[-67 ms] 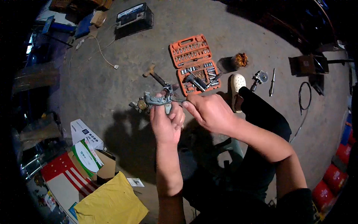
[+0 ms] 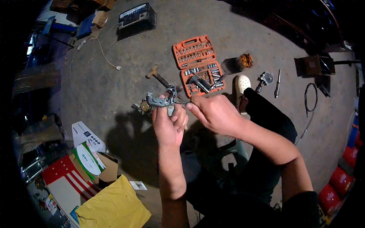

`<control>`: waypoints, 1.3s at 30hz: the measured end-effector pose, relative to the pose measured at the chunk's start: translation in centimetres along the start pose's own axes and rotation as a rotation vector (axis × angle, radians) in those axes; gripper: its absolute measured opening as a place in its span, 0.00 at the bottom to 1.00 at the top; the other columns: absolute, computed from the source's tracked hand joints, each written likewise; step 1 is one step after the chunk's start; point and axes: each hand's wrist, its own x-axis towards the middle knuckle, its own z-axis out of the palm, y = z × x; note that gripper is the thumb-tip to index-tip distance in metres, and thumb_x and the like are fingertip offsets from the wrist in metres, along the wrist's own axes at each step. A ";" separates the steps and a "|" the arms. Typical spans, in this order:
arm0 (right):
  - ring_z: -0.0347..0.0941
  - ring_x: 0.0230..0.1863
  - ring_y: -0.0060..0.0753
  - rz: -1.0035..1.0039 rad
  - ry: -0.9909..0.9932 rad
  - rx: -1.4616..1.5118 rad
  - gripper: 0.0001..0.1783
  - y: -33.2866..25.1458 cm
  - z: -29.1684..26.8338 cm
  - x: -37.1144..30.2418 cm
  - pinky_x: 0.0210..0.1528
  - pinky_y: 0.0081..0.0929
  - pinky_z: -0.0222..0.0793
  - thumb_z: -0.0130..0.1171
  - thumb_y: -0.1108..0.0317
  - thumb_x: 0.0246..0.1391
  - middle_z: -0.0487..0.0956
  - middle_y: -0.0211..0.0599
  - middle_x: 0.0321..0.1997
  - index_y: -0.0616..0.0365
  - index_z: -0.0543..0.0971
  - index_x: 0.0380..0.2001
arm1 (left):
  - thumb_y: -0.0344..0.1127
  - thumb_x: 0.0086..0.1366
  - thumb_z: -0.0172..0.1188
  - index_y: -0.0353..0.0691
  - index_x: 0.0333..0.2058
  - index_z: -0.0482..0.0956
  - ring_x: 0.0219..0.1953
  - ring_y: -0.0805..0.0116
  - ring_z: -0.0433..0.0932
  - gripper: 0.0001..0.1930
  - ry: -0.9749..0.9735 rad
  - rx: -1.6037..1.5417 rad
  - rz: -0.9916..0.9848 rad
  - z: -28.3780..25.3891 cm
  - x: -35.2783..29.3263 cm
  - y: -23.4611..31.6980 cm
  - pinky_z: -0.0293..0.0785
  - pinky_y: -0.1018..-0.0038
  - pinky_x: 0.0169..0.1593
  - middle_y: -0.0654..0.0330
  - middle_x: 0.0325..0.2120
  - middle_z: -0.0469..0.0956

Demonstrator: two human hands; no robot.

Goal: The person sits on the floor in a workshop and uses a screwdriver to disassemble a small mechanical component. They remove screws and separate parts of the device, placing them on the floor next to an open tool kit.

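Left of frame centre, the left hand [image 2: 170, 128] clasps a metal mechanism [image 2: 156, 100], probably rigid, best held from below; the right hand [image 2: 216, 113] pinches a slim rod [image 2: 182, 102].

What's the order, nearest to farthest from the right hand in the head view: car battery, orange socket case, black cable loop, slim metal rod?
From the right hand:
1. Orange socket case: just ahead, slightly left
2. Slim metal rod: right, slightly ahead
3. Black cable loop: farther right
4. Car battery: far ahead, left
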 end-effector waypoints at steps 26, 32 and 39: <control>0.66 0.22 0.16 0.206 0.120 0.725 0.15 -0.1 -0.4 1.0 0.24 0.21 0.64 0.63 0.64 0.47 0.74 0.32 0.19 0.67 0.76 0.30 | 0.49 0.68 0.42 0.37 0.49 0.67 0.17 0.81 0.64 0.22 -0.049 0.142 0.009 0.4 -0.4 -0.3 0.57 0.85 0.18 0.65 0.24 0.70; 0.67 0.20 0.20 0.216 0.184 0.624 0.14 0.1 -1.0 1.0 0.23 0.24 0.64 0.64 0.66 0.43 0.73 0.35 0.17 0.67 0.75 0.26 | 0.50 0.67 0.44 0.33 0.52 0.65 0.36 0.71 0.74 0.25 -0.099 0.180 0.061 1.0 0.2 -0.6 0.70 0.77 0.37 0.57 0.42 0.74; 0.71 0.19 0.39 0.034 0.263 0.368 0.15 0.3 -2.4 1.3 0.24 0.30 0.66 0.64 0.66 0.39 0.72 0.46 0.17 0.66 0.73 0.24 | 0.62 0.63 0.41 0.30 0.53 0.64 0.51 0.60 0.71 0.36 -0.171 0.039 -0.058 -0.5 1.0 -0.2 0.63 0.62 0.57 0.51 0.48 0.71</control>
